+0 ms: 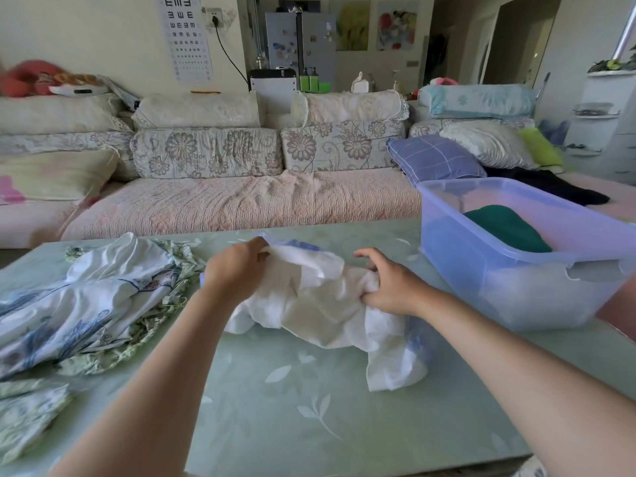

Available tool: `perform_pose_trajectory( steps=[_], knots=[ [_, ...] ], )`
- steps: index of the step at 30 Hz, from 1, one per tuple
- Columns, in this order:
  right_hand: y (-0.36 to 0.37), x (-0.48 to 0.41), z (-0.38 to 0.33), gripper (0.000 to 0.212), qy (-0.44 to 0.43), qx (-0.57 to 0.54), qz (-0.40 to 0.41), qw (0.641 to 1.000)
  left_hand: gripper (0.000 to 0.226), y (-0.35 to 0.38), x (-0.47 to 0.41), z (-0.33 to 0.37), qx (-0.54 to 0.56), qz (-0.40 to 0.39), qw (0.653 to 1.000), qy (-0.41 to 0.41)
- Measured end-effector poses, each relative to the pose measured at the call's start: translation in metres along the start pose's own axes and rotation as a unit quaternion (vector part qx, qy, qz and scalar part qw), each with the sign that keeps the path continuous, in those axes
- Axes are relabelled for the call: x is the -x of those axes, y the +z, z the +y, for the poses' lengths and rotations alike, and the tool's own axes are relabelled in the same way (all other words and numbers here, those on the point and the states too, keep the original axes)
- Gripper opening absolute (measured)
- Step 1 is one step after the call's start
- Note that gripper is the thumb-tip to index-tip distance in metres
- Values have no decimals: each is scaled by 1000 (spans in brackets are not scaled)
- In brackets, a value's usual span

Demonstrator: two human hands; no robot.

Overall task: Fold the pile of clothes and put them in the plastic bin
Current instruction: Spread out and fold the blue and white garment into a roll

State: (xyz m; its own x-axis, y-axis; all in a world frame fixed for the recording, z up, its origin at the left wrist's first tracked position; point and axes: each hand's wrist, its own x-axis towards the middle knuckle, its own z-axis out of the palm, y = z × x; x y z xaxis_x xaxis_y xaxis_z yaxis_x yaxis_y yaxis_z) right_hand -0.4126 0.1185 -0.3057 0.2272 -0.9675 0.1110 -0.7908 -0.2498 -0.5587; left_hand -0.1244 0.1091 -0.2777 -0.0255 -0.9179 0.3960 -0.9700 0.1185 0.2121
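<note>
Both hands grip a crumpled white terry-cloth garment (320, 304) on the pale green leaf-patterned table (275, 407) — left hand (237, 266) pinching its far edge, right hand (389, 287) bunching the middle. The translucent lavender plastic bin (516, 280) (dark green folded cloth (506, 227) inside) stands just right; a heap of blue-and-white floral clothes (86, 304) lies left.

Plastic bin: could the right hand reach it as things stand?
Probably yes. The plastic bin stands open-topped on the table just beside the right hand, with nothing between them; that hand grips the white cloth, though.
</note>
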Motion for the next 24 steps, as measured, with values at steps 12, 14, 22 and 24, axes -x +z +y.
perform_pose_trajectory(
  steps=[12,14,22,24],
  knots=[
    [35,2,-23,35,-124,124,-29,984,23,31,29,31,97,-220,967,83],
    [42,5,-14,78,-97,191,-130,968,39,34,31,28,40,-310,945,92],
    [46,-3,6,50,-121,273,-75,951,83,60,40,6,25,-184,976,117],
    [44,-6,11,38,-103,216,-61,969,63,59,34,6,67,-127,982,122]
  ],
)
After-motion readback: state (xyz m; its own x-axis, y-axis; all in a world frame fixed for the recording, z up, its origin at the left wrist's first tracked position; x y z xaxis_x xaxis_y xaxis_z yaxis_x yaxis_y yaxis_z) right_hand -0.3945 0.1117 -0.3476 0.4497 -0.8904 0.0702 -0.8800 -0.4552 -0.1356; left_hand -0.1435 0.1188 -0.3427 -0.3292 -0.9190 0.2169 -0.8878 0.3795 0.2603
